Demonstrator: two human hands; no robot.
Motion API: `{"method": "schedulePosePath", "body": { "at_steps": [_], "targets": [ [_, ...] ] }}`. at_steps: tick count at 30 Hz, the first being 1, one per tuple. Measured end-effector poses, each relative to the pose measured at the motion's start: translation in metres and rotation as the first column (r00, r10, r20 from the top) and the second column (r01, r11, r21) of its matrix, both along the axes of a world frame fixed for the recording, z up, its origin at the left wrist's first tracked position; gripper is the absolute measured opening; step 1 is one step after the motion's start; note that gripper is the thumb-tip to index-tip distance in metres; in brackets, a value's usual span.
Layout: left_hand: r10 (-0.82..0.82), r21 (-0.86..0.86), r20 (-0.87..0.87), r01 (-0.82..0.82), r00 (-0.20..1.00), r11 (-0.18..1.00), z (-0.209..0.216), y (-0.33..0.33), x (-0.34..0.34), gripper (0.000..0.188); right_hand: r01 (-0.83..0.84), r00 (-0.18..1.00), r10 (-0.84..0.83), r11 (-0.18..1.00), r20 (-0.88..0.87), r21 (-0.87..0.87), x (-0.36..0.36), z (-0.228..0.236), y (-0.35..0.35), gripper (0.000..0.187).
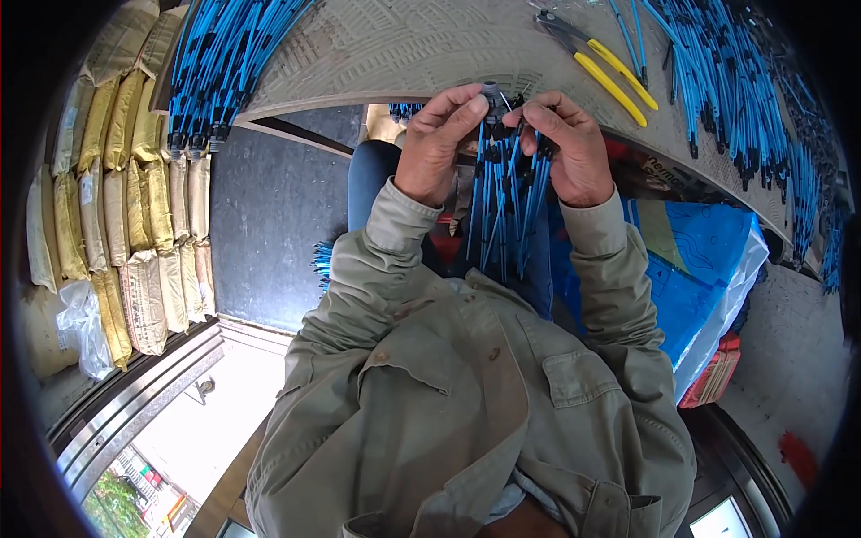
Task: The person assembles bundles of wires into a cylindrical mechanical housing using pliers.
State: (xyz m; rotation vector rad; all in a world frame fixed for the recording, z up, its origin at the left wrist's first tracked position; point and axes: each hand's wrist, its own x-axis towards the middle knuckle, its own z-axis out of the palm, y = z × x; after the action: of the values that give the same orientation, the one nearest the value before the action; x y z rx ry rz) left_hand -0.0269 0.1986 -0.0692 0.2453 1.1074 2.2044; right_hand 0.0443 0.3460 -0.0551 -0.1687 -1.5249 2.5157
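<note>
My left hand [439, 143] pinches a dark grey ribbed fitting [491, 88] between thumb and forefinger, just past the table's near edge. Close beside it, my right hand [569, 148] has its thumb and fingertips pressed together. Whatever sits in that pinch is too small and covered to make out. Thin tips stick up between the two hands. Below them, a bunch of thin blue cables [502, 211] with black sleeves hangs down over my lap. Their upper ends are partly hidden behind my fingers.
Yellow-handled pliers [613, 85] lie on the worn table [386, 54]. Blue cables are heaped at its left [215, 67] and right [731, 90]. Stacked paper sacks [130, 197] stand at the left. A blue plastic-wrapped package [691, 260] is beside my right forearm.
</note>
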Motion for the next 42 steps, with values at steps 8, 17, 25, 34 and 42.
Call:
{"method": "schedulePosePath", "body": {
  "at_steps": [8, 17, 25, 34, 42],
  "targets": [
    [0.007, 0.04, 0.021, -0.008, 1.0, 0.999, 0.002, 0.002, -0.002, 0.023, -0.018, 1.0, 0.019, 0.999, -0.022, 0.052, -0.008, 0.001, 0.003, 0.013],
    [-0.011, 0.073, 0.015, 0.01, 1.0, 0.997, 0.0, 0.0, 0.0, 0.021, 0.011, 0.999, -0.005, 0.991, -0.041, 0.13, -0.007, 0.008, -0.001, 0.012],
    [-0.003, 0.143, 0.052, -0.004, 0.999, 0.99, -0.003, 0.001, 0.008, 0.022, 0.051, 0.999, -0.05, 0.995, -0.022, 0.081, -0.002, 0.01, -0.008, 0.014],
    [0.058, 0.232, 0.008, -0.058, 0.998, 0.971, 0.0, 0.003, 0.016, 0.026, 0.043, 0.999, -0.043, 0.996, 0.001, 0.075, 0.003, 0.014, -0.008, 0.023],
    [0.057, 0.205, -0.038, -0.048, 0.998, 0.978, -0.009, -0.001, 0.017, 0.033, 0.036, 0.999, -0.037, 0.999, 0.027, 0.017, 0.006, 0.02, -0.008, 0.025]
  ]
}}
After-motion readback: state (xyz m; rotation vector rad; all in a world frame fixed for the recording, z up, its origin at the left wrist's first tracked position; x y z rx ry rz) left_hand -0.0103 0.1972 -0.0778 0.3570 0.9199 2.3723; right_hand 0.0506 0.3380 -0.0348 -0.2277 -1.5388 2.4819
